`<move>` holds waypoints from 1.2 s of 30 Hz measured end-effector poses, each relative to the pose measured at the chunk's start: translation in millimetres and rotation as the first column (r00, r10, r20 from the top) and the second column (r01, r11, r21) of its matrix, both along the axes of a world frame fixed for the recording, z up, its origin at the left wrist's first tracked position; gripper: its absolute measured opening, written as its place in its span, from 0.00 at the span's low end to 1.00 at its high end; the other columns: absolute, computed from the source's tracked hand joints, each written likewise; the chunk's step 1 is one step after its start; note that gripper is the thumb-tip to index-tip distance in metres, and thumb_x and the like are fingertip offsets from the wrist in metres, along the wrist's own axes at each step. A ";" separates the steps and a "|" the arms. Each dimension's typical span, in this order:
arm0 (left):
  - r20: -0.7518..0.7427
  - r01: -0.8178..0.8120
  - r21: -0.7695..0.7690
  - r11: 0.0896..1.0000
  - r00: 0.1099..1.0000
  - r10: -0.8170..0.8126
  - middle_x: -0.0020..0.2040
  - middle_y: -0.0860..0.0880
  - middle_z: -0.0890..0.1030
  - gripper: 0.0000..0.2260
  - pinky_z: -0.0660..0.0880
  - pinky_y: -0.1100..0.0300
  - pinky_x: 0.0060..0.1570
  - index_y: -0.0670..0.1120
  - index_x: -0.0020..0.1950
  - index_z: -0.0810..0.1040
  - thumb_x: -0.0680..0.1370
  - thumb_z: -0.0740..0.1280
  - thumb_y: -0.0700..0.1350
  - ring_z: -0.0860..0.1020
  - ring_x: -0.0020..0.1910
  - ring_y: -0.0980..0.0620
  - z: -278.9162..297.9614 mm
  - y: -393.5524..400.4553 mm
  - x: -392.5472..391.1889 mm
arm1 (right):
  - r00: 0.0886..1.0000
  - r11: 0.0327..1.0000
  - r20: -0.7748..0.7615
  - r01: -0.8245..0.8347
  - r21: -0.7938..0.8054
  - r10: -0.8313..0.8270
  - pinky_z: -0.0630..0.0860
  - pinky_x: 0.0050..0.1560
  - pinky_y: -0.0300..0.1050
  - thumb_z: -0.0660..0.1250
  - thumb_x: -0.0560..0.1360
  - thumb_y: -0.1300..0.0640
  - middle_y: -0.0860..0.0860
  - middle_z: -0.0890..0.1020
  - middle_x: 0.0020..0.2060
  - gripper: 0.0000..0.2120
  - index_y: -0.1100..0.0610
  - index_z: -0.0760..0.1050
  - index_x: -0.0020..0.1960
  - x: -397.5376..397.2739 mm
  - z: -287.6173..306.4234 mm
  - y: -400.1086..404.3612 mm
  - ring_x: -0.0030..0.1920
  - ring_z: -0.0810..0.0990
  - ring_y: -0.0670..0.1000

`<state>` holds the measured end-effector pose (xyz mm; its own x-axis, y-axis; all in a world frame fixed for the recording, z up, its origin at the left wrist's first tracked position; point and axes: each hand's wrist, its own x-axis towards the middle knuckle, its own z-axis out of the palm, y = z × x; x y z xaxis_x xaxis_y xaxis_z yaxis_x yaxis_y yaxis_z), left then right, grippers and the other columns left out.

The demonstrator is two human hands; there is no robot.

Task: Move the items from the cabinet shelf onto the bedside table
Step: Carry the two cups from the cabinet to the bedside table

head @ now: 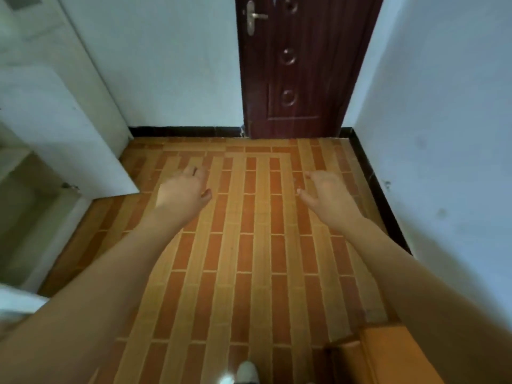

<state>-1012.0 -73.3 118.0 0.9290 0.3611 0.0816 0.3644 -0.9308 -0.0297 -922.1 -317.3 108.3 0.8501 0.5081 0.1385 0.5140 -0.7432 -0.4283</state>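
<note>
My left hand (pixel 184 191) and my right hand (pixel 327 192) are stretched out in front of me over the tiled floor, fingers loosely curled and apart, holding nothing. At the left edge stands a white cabinet (pixel 25 189) with its door (pixel 55 112) swung open; a pale shelf shows inside, blurred, and I cannot make out any items on it. At the bottom right corner sits an orange-brown wooden piece of furniture (pixel 388 353), partly behind my right forearm; it may be the bedside table.
A dark red door (pixel 299 67) with a metal handle is closed straight ahead. White walls with black skirting stand ahead and on the right. The floor (pixel 249 245) has orange brick-pattern tiles. A light shoe (pixel 246 372) shows at the bottom edge.
</note>
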 end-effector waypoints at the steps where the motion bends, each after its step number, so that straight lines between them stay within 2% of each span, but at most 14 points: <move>1: 0.003 -0.041 -0.009 0.999 0.999 0.041 0.66 0.43 0.70 0.24 0.74 0.51 0.55 0.45 0.71 0.62 0.78 0.61 0.51 0.72 0.61 0.43 -0.2 14.3 -10.1 | 0.999 0.999 0.000 -0.036 -0.008 0.036 0.64 0.66 0.45 0.62 0.77 0.52 0.56 0.73 0.64 0.22 0.59 0.66 0.68 -0.6 0.7 17.5 0.67 0.68 0.53; 8: 0.031 -0.242 -0.070 0.968 0.969 0.245 0.68 0.44 0.69 0.24 0.72 0.51 0.55 0.44 0.73 0.60 0.79 0.60 0.51 0.70 0.64 0.43 -0.3 76.6 -57.1 | 0.961 0.962 -0.056 -0.273 -0.010 0.272 0.64 0.65 0.45 0.61 0.77 0.51 0.54 0.72 0.65 0.21 0.57 0.66 0.68 0.7 0.0 113.1 0.67 0.67 0.52; 14: 0.013 -0.351 -0.108 0.930 0.935 0.355 0.68 0.44 0.69 0.25 0.72 0.51 0.55 0.44 0.73 0.60 0.78 0.60 0.52 0.70 0.64 0.44 -10.2 94.2 -51.1 | 0.945 0.943 -0.039 -0.328 -0.052 0.326 0.62 0.67 0.47 0.60 0.77 0.50 0.55 0.70 0.66 0.23 0.56 0.64 0.69 27.1 -4.6 140.3 0.69 0.64 0.54; 21: 0.041 -0.371 -0.157 0.915 0.924 0.381 0.68 0.43 0.69 0.26 0.71 0.51 0.58 0.43 0.72 0.61 0.78 0.62 0.51 0.69 0.65 0.44 -16.7 79.1 12.8 | 0.932 0.928 -0.008 -0.363 -0.081 0.363 0.62 0.67 0.47 0.60 0.77 0.52 0.56 0.72 0.65 0.22 0.59 0.66 0.68 96.8 1.2 132.1 0.68 0.65 0.55; 27: 0.027 -0.339 -0.150 0.929 0.938 0.347 0.66 0.43 0.70 0.26 0.72 0.49 0.55 0.42 0.71 0.62 0.77 0.64 0.49 0.70 0.63 0.43 -24.0 76.9 71.0 | 0.942 0.937 -0.041 -0.337 -0.091 0.334 0.64 0.64 0.47 0.61 0.77 0.52 0.57 0.74 0.62 0.20 0.60 0.68 0.66 154.6 -12.2 123.5 0.65 0.68 0.55; 31: 0.014 -0.355 -0.187 0.916 0.931 0.363 0.64 0.42 0.71 0.23 0.73 0.50 0.51 0.41 0.69 0.65 0.78 0.63 0.50 0.71 0.62 0.43 -35.6 85.6 108.3 | 0.937 0.930 -0.082 -0.348 -0.122 0.340 0.63 0.65 0.48 0.61 0.77 0.52 0.58 0.74 0.62 0.20 0.61 0.68 0.66 186.9 -24.2 130.9 0.65 0.67 0.56; 36: 0.012 -0.346 -0.218 0.913 0.934 0.357 0.63 0.42 0.71 0.22 0.73 0.49 0.53 0.41 0.68 0.65 0.78 0.62 0.50 0.71 0.62 0.42 -51.8 117.8 161.0 | 0.940 0.932 -0.076 -0.339 -0.131 0.332 0.62 0.64 0.46 0.60 0.78 0.53 0.57 0.73 0.63 0.20 0.61 0.67 0.67 236.9 -24.3 162.5 0.66 0.66 0.55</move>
<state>-850.9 44.5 66.2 0.7358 0.6771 0.0124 0.6647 -0.7256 0.1779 -685.2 -154.8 84.0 0.6309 0.7758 0.0053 0.7236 -0.5859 -0.3648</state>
